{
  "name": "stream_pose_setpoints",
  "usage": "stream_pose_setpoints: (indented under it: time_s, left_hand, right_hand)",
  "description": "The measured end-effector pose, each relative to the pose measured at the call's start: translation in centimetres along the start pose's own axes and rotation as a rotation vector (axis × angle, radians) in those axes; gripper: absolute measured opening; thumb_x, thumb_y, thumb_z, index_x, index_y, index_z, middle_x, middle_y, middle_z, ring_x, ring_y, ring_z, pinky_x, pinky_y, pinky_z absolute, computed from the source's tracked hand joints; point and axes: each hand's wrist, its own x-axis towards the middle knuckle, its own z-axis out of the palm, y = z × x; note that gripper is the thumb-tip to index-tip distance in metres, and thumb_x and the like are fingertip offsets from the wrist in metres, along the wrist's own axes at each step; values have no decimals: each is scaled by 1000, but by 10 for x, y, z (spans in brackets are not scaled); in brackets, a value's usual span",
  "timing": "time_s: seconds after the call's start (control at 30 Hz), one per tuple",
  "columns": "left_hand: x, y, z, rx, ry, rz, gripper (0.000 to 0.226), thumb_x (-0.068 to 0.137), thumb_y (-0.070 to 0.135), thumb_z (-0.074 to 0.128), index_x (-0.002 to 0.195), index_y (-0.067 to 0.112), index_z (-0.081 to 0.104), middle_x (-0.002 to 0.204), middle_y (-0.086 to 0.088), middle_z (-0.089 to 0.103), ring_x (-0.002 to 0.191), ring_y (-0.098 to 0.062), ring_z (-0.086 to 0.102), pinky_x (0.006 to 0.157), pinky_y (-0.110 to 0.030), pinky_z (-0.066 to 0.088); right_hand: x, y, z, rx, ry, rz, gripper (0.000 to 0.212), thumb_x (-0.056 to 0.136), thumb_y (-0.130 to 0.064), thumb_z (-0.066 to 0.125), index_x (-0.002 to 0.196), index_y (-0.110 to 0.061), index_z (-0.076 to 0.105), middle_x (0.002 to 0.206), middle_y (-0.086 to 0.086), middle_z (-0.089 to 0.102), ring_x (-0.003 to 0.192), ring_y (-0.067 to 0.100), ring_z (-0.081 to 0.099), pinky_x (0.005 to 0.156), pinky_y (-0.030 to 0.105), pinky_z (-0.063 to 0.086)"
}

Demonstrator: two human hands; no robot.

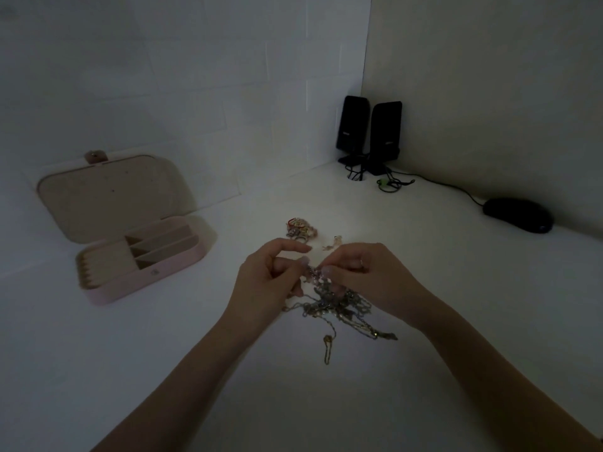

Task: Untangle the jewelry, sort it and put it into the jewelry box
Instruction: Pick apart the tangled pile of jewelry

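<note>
Left hand (267,275) and right hand (362,272) — fingers curled — pinch tangled chains (339,305).

The white desk (424,321) bears an open jewelry box (143,256), tangled chains (339,308), rings (298,228), speakers (368,132) and a mouse (517,214).

Desk surface (424,370): white, dimly lit, set into a corner between a white wall at the back and a beige panel on the right
Speakers (368,132): two, black, upright on stands, side by side in the far corner, just beside each other
Cables (394,181): dark, trailing from the speakers, some passing into a round hole in the desk
Computer mouse (518,214): black, wired, near the right-hand panel
</note>
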Motion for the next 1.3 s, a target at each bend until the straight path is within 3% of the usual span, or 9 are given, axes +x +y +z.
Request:
stream_pose_setpoints:
  time_s: [0.2,0.37,0.5,0.6,0.7,0.9,1.03,1.17,1.3]
  left_hand:
    - [-2,1,0,54,-4,77,6,92,11,57,92,17,60,55,-4,66,52,-33,60,47,-33,43]
    - [-6,6,0,7,-61,69,4,93,9,55,95,11,57,61,-7,69,52,-19,67,46,-23,50]
    - [-5,4,-6,314,3,239,7,90,14,61,95,15,56,56,0,66,47,-5,62,48,-14,46]
    - [-3,10,-8,128,9,141,8,88,13,63,94,11,59,58,-8,65,45,-12,60,43,-23,48]
    - [-2,12,-7,-37,-32,54,6,88,10,62,92,8,59,58,-13,64,44,-14,56,39,-21,42]
    - [0,14,-9,-196,-20,-3,5,89,11,59,84,11,59,52,-2,59,39,-10,44,40,-16,34]
    - [2,16,-12,-189,-5,-21,10,91,14,57,81,13,61,50,3,54,40,-8,38,41,-16,31]
    - [3,12,-12,-89,-22,-39,15,88,21,61,83,8,68,45,8,37,42,-6,30,44,-17,26]
    - [1,12,-11,-30,-90,12,7,81,12,69,79,6,70,43,11,38,43,-5,30,45,-18,25]
  right_hand:
    - [1,0,3,109,-12,-11,9,88,-11,63,92,-6,69,76,-1,71,78,16,70,78,29,57]
    - [-1,-1,8,133,-28,-40,13,80,-6,71,93,-6,70,83,8,74,80,23,72,79,35,57]
    - [0,-1,7,28,16,-79,11,79,-10,73,90,-10,74,77,8,73,71,24,70,71,30,55]
    - [0,-1,5,-15,-25,-74,15,82,-11,70,93,-19,75,80,6,74,72,23,68,68,22,51]
    - [-1,-3,5,-75,-106,-77,16,85,-12,68,92,-26,74,81,5,73,71,20,67,67,23,50]
    - [-3,-9,2,-113,-150,-51,11,81,-13,72,79,-25,70,73,-4,69,71,8,66,69,14,49]
    - [-3,-6,1,-30,-139,-24,5,80,-11,72,80,-12,68,76,-1,70,77,16,68,76,21,52]
    - [-2,-7,-1,101,-59,-17,6,79,-4,71,84,-2,68,74,3,73,76,23,71,79,31,57]
    - [-2,-11,-4,308,-17,32,6,82,5,64,85,0,66,75,14,71,72,22,70,72,31,58]
